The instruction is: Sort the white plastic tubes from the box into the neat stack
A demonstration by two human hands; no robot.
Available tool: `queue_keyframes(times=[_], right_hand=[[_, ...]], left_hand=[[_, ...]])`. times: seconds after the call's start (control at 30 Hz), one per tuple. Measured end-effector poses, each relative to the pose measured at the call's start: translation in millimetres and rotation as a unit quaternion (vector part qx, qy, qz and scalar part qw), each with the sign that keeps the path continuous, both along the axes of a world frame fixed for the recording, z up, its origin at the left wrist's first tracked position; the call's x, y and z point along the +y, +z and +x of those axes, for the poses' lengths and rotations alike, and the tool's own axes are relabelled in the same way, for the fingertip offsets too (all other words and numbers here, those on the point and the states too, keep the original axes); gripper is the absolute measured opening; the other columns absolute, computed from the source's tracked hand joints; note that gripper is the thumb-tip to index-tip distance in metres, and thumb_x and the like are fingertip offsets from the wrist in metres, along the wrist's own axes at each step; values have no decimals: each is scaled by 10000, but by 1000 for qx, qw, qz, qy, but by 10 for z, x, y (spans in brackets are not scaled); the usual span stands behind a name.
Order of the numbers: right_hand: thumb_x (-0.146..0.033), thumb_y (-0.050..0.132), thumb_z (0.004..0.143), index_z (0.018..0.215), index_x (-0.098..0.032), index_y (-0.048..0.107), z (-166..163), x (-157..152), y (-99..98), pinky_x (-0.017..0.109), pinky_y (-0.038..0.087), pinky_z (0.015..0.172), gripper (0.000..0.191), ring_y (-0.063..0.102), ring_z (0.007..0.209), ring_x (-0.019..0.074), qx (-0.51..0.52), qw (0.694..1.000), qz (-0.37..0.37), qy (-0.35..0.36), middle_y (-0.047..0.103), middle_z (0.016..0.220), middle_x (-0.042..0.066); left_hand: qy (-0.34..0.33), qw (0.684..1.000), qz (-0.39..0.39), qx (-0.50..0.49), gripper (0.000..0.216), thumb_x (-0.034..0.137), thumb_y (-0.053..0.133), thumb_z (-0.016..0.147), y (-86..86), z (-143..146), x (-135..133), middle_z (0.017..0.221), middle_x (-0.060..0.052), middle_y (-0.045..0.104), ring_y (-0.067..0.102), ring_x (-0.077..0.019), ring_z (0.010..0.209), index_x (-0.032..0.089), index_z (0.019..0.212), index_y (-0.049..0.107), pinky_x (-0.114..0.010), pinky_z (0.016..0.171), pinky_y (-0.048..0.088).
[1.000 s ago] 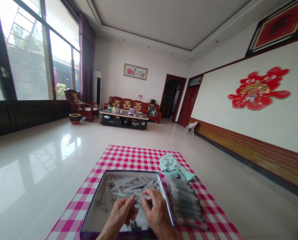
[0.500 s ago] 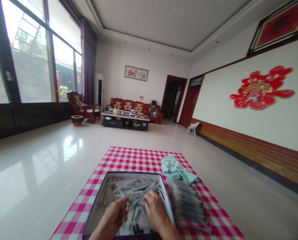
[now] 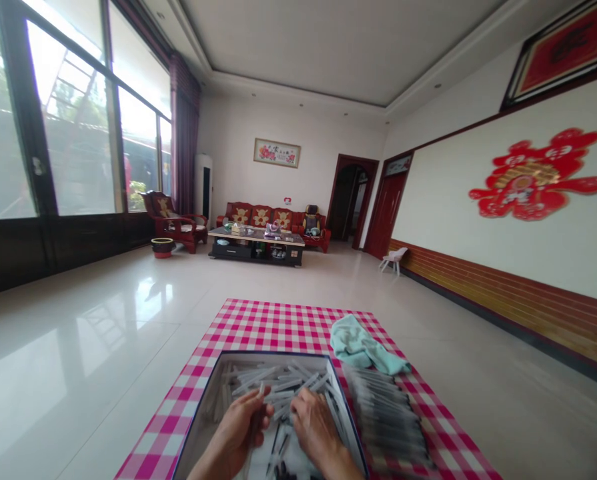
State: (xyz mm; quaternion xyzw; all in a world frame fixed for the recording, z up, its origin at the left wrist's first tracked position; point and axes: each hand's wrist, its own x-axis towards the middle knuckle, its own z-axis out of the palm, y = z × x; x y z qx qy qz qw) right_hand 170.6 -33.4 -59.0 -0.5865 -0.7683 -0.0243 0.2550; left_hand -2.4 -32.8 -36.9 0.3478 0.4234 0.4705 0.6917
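My left hand [image 3: 239,427] is closed around a clear plastic pen barrel [image 3: 261,387], held upright above a shallow box. Beside it, my right hand [image 3: 314,421] reaches into the box with its fingers bent together among the loose pieces; whatever lies between the fingertips is hidden. The box [image 3: 274,354] has white inner walls and a dark blue rim. Many translucent barrels [image 3: 255,379] lie criss-crossed in its far part. Small black parts [image 3: 284,472] and thin dark sticks lie nearer to me, between my wrists.
Right of the box is a blurred row of clear pens with dark parts [image 3: 385,410]. A mint-green cloth [image 3: 361,345] lies crumpled behind it. All stand on a pink-and-white checked tablecloth [image 3: 163,417]. Farther off are a low table [image 3: 255,235] and a red sofa [image 3: 252,208].
The view has shifted slightly, so the whole scene sits lower and farther right. My left hand still holds the barrel; my right hand's fingers stay bent in the box.
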Motion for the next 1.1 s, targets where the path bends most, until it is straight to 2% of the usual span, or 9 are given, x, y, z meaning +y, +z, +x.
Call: queue_keyframes(times=[0.1,0.17,0.23,0.3,0.4,0.53,0.6,0.83,1.1], right_hand=[[-96,483,806,812,-214,654,50,-35,180,256,453,721,208,624,776,173,64,997,29,17,666,808,26],[-188,486,846,863,-214,645,85,-57,292,257,473,722,163,630,778,173,171,983,51,34,673,819,31],[-288,520,845,863,-207,643,118,-66,363,259,495,714,149,646,765,184,309,949,45,41,690,815,41],[-381,569,812,853,-197,638,146,-60,385,265,512,701,201,658,752,198,427,903,12,31,702,805,47],[-444,656,733,813,-185,619,162,-39,347,277,525,693,273,659,740,203,571,821,-14,-3,696,764,38],[-417,748,640,823,-196,576,81,-59,236,309,541,715,335,669,785,203,741,671,-22,-22,683,804,17],[-383,774,619,830,-199,573,19,-92,181,307,545,712,344,669,784,196,770,636,-43,-10,669,794,0],[-373,791,615,811,-197,581,105,-127,228,264,539,697,337,638,745,150,787,617,-22,-19,623,769,-32],[-411,746,676,798,-189,589,267,-122,289,251,518,705,297,607,743,147,732,681,-8,-16,620,748,-26]], left_hand=[[43,973,168,151,359,449,612,757,59,-13,56,615,6,635,570,-115,475,157,962,655,-184,394,380],[107,907,286,289,327,453,576,781,5,-4,71,649,-24,679,642,-172,593,190,941,683,-240,532,485],[158,831,387,367,256,408,560,795,-126,24,64,853,-66,733,677,-225,840,237,928,696,-290,745,516],[157,797,424,400,234,375,539,820,-291,62,46,923,-71,737,682,-233,879,256,952,691,-312,792,519],[158,798,415,408,217,351,550,822,-467,104,24,927,-90,739,693,-249,864,252,958,687,-327,789,531],[118,807,392,425,186,322,541,833,-486,110,18,821,-67,744,703,-237,769,260,930,687,-304,711,534],[95,799,407,432,195,309,519,848,-463,101,19,811,-56,743,705,-223,749,260,944,682,-285,678,532],[143,773,428,447,196,308,526,846,-504,76,50,873,-63,751,713,-212,799,250,946,684,-260,714,545],[187,712,492,465,276,362,441,892,-484,89,46,846,-37,755,719,-167,760,247,921,691,-210,693,561]])
